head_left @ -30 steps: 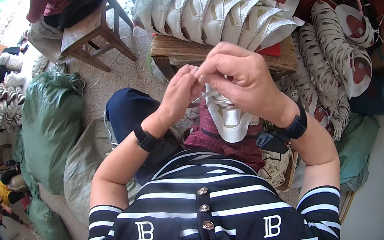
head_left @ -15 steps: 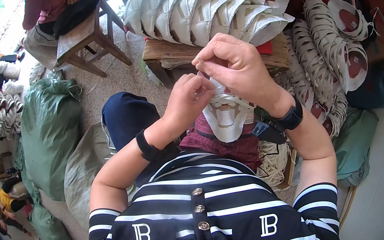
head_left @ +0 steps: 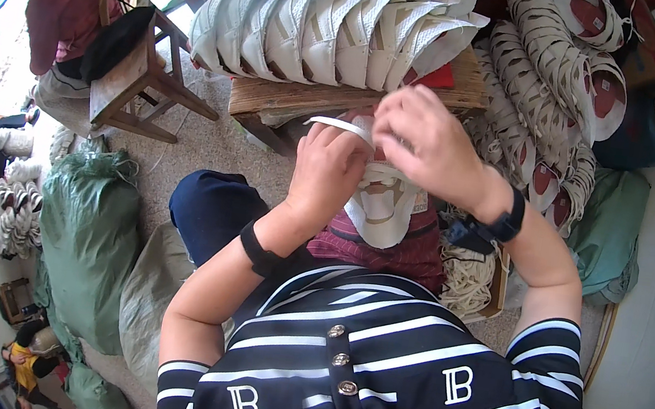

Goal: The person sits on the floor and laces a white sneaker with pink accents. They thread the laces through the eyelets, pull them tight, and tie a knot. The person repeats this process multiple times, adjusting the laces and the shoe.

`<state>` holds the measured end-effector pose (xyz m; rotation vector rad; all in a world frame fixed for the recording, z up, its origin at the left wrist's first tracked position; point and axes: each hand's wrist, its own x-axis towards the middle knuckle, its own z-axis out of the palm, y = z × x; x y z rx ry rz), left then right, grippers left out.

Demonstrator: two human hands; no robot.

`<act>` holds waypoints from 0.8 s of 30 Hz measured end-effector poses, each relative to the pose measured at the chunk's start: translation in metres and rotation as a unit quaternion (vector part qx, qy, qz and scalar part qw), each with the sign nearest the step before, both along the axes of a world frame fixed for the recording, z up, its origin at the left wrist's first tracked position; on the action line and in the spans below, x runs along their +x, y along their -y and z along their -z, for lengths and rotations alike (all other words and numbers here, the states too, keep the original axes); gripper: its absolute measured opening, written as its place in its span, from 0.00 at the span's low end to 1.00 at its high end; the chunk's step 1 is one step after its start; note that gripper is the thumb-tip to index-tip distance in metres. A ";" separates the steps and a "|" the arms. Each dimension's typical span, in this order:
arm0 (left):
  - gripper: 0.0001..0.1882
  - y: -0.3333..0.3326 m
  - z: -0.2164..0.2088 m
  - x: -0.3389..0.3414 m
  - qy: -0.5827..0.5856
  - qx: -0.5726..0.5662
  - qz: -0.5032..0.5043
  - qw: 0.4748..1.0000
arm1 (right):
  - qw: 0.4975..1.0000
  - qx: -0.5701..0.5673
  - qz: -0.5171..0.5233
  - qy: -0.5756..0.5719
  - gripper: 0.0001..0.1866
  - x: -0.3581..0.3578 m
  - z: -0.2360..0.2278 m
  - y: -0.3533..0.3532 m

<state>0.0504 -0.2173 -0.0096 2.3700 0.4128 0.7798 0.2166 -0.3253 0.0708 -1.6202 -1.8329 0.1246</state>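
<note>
A white shoe upper [head_left: 376,221] lies over my lap, its rounded toe toward me. My left hand [head_left: 326,169] is closed at the far left part of the upper. A white shoelace [head_left: 342,125] arches over its knuckles, one end pointing left and the other running toward my right hand. My right hand [head_left: 420,144] is just right of it, above the upper, fingers curled together and slightly blurred. Whatever sits between those fingertips is hidden. Part of a reddish lining [head_left: 361,117] shows behind the hands.
A wooden bench [head_left: 275,103] ahead carries rows of nested white uppers [head_left: 326,33]. More stacked uppers [head_left: 549,85] stand at the right, above a box of laces [head_left: 468,279]. Green sacks [head_left: 89,230] lie left; a person in a red top [head_left: 67,5] sits near a wooden stool [head_left: 139,82].
My left hand has turned knuckles up, and the shoelace now shows across it. My right hand has moved right and down, away from the pinch above the upper. The view has shifted slightly.
</note>
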 end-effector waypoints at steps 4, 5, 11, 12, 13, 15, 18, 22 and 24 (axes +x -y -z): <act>0.07 0.008 -0.012 0.005 -0.007 -0.071 -0.016 0.997 | 0.995 -0.030 0.022 0.093 0.07 -0.006 0.020 0.029; 0.07 0.009 -0.013 0.006 0.002 -0.066 -0.016 0.998 | 0.992 -0.027 0.044 0.117 0.08 -0.008 0.022 0.030; 0.07 -0.008 0.008 0.008 0.033 -0.224 0.036 0.973 | 0.971 -0.021 0.142 0.189 0.10 -0.024 0.036 0.034; 0.07 -0.010 0.013 0.009 0.051 -0.261 0.049 0.963 | 0.971 -0.022 0.151 0.182 0.11 -0.027 0.038 0.034; 0.07 -0.012 0.017 0.010 0.050 -0.258 0.046 0.964 | 0.971 -0.024 0.159 0.175 0.11 -0.029 0.040 0.032; 0.08 -0.009 0.015 0.011 0.047 -0.260 0.044 0.963 | 0.977 -0.021 0.171 0.126 0.11 -0.031 0.044 0.031; 0.08 -0.001 -0.004 0.014 0.011 -0.100 0.003 0.995 | 0.979 -0.010 0.182 0.089 0.11 -0.032 0.048 0.031; 0.10 0.005 -0.003 0.011 -0.008 -0.141 -0.003 0.990 | 0.981 0.002 0.191 0.005 0.10 -0.028 0.055 0.031; 0.11 0.004 -0.003 0.010 0.008 -0.135 0.002 0.991 | 0.980 -0.007 0.190 -0.053 0.09 -0.025 0.058 0.031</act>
